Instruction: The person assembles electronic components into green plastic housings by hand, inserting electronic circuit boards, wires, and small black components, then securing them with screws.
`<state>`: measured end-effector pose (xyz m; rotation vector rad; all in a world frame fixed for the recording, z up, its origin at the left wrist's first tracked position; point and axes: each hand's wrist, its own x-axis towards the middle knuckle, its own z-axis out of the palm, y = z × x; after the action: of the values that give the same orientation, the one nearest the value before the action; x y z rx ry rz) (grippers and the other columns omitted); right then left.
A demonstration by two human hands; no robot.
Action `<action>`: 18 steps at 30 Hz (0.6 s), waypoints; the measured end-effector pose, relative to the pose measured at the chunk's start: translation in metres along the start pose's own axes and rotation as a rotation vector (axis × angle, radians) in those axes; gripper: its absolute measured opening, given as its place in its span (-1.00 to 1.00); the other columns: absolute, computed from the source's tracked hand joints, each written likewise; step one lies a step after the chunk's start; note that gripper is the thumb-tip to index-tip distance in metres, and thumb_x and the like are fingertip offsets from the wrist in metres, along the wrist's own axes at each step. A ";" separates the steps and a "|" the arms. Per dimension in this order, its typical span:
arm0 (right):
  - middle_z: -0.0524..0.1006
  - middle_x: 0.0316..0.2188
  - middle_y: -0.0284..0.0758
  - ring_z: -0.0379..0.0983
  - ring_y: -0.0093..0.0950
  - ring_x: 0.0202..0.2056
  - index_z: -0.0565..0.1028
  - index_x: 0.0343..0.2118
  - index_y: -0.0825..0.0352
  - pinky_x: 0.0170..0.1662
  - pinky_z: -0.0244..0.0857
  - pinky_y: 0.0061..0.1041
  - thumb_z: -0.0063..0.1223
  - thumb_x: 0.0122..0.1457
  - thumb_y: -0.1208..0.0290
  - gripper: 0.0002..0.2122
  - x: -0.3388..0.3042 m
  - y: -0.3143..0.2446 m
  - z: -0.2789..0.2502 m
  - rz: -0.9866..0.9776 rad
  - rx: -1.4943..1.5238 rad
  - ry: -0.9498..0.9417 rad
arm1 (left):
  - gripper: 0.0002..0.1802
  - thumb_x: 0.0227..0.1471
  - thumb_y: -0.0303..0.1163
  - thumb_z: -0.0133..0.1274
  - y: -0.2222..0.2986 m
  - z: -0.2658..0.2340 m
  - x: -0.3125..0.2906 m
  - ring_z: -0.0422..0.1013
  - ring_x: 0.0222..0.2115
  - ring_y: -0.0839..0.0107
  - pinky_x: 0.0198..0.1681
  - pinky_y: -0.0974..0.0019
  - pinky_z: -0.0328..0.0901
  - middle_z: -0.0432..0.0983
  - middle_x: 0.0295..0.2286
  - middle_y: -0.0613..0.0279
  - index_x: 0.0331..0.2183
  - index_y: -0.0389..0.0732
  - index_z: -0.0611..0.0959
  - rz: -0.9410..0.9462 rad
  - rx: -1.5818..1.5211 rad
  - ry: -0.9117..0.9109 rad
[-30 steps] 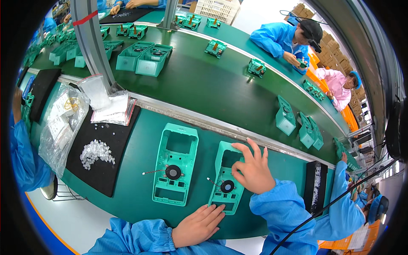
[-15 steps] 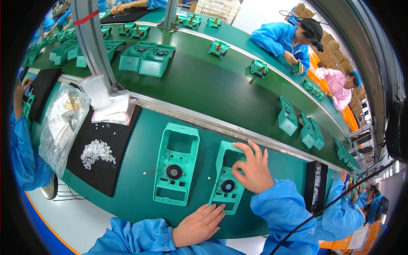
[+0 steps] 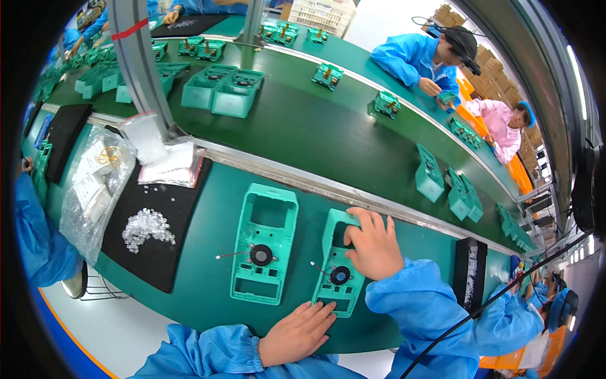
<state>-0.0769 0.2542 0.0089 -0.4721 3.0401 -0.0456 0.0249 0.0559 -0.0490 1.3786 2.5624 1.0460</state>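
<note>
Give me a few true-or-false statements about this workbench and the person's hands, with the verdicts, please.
1. The right hand is at the upper part of the right green case. True.
2. The left hand lies on the left green case. False: it is at the lower edge of the right one.
3. Both cases near the hands have a round black fan, one in the left and one in the right. True.
4. The pile of small clear pieces lies on the large plastic bag. False: it lies on a black mat.
5. That bag lies to the left of both cases. True.
</note>
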 end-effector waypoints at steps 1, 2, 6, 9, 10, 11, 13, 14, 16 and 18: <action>0.23 0.04 -0.30 0.15 -0.18 0.06 0.46 -0.40 0.22 -0.02 0.15 0.00 0.22 -0.20 0.43 -0.76 0.004 0.001 0.001 -0.025 0.050 -0.004 | -0.56 -0.05 -0.26 0.05 -0.001 -0.001 -0.001 0.30 -0.07 0.15 0.03 0.11 0.15 0.30 -0.02 0.05 -0.13 -0.28 0.49 -0.011 0.003 0.012; 0.24 0.03 -0.29 0.20 -0.18 0.00 0.47 -0.37 0.20 -0.05 0.18 -0.09 0.24 -0.23 0.42 -0.72 0.007 0.004 0.000 -0.027 0.116 -0.004 | -0.56 -0.05 -0.26 0.05 -0.003 -0.004 -0.003 0.30 -0.07 0.15 0.03 0.11 0.15 0.30 -0.02 0.05 -0.13 -0.28 0.49 -0.040 0.040 0.019; 0.27 -0.02 -0.24 0.31 -0.17 -0.14 0.48 -0.24 0.16 -0.14 0.23 -0.22 0.26 -0.30 0.36 -0.58 0.001 0.011 -0.006 0.002 0.116 0.025 | -0.60 -0.05 -0.28 0.05 -0.007 -0.016 -0.008 0.27 -0.04 0.16 0.04 0.14 0.16 0.29 0.00 0.07 -0.16 -0.28 0.51 -0.067 0.046 0.068; 0.26 -0.03 -0.29 0.28 -0.21 -0.14 0.48 -0.23 0.16 -0.12 0.16 -0.24 0.27 -0.32 0.41 -0.56 0.002 0.004 -0.011 0.072 0.122 0.001 | -0.64 -0.08 -0.32 0.07 -0.013 -0.049 -0.016 0.26 -0.07 0.18 -0.02 0.18 0.21 0.29 0.00 0.09 -0.19 -0.26 0.52 0.053 0.022 0.181; 0.26 -0.03 -0.31 0.27 -0.22 -0.13 0.49 -0.23 0.15 -0.11 0.14 -0.25 0.28 -0.33 0.43 -0.55 0.002 0.005 -0.010 0.102 0.105 -0.001 | -0.64 -0.15 -0.37 0.11 -0.021 -0.065 -0.019 0.30 -0.12 0.19 -0.06 0.20 0.22 0.36 -0.07 0.12 -0.21 -0.20 0.54 0.001 0.028 0.242; 0.26 -0.03 -0.31 0.27 -0.22 -0.13 0.49 -0.23 0.15 -0.11 0.14 -0.25 0.28 -0.33 0.43 -0.55 0.005 0.004 -0.009 0.087 0.116 -0.001 | -0.65 -0.19 -0.40 0.13 -0.031 -0.079 -0.029 0.32 -0.16 0.19 -0.09 0.20 0.23 0.40 -0.14 0.16 -0.24 -0.17 0.55 -0.097 0.105 0.335; 0.26 -0.03 -0.32 0.28 -0.23 -0.15 0.49 -0.23 0.13 -0.12 0.13 -0.26 0.30 -0.36 0.44 -0.53 0.009 0.003 -0.006 0.094 0.078 -0.007 | -0.70 -0.25 -0.48 0.14 -0.054 -0.105 -0.046 0.34 -0.22 0.20 -0.15 0.21 0.23 0.46 -0.26 0.21 -0.32 -0.14 0.57 -0.318 0.271 0.491; 0.26 -0.03 -0.32 0.28 -0.23 -0.15 0.49 -0.23 0.13 -0.12 0.13 -0.26 0.30 -0.36 0.44 -0.53 0.013 0.001 -0.007 0.083 0.091 0.002 | -0.73 -0.27 -0.52 0.13 -0.062 -0.121 -0.055 0.35 -0.26 0.20 -0.17 0.22 0.22 0.47 -0.31 0.24 -0.37 -0.14 0.58 -0.449 0.375 0.556; 0.26 -0.04 -0.33 0.28 -0.24 -0.15 0.49 -0.23 0.13 -0.14 0.13 -0.26 0.31 -0.36 0.44 -0.53 0.018 -0.003 -0.008 0.102 0.116 -0.009 | -0.78 -0.27 -0.57 0.11 -0.080 -0.143 -0.069 0.34 -0.31 0.20 -0.19 0.23 0.20 0.46 -0.36 0.24 -0.42 -0.15 0.59 -0.626 0.513 0.662; 0.26 -0.04 -0.33 0.28 -0.24 -0.15 0.49 -0.23 0.12 -0.13 0.13 -0.26 0.31 -0.35 0.44 -0.53 0.022 -0.004 -0.008 0.097 0.137 0.006 | -0.79 -0.27 -0.58 0.11 -0.091 -0.162 -0.069 0.32 -0.34 0.19 -0.19 0.25 0.18 0.45 -0.38 0.25 -0.44 -0.14 0.60 -0.707 0.516 0.705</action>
<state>-0.0971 0.2443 0.0157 -0.3141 3.0347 -0.2482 -0.0548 -0.1174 0.0047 -0.0284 3.5508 0.8455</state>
